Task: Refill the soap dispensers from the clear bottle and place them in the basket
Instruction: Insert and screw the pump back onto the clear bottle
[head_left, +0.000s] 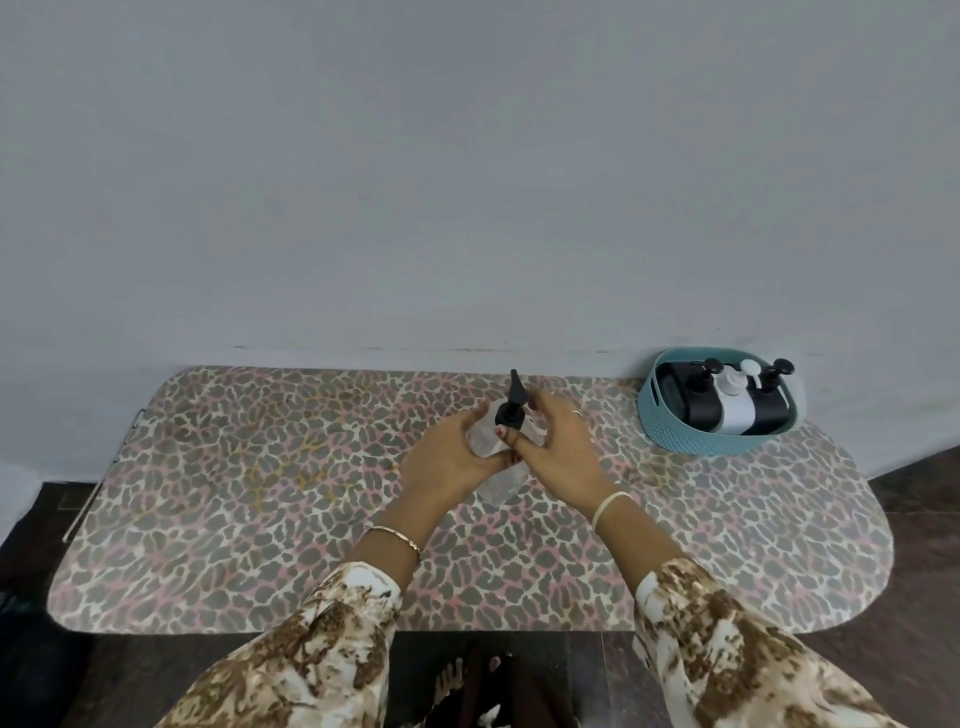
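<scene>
Now left hand (451, 458) and right hand (567, 453) grip the upright clear bottle (500, 484), spout (515, 387) toward the table's (260, 493) far edge; basket (671, 432) holds three dispensers (735, 406).

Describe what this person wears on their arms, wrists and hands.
Both arms are covered by loose cream sleeves with a blotchy brown print: the left sleeve and the right sleeve. A thin gold-coloured bracelet circles the left wrist, and a plain pale band the right. The right hand has a ring on one finger. The visible nails look painted dark red.
</scene>
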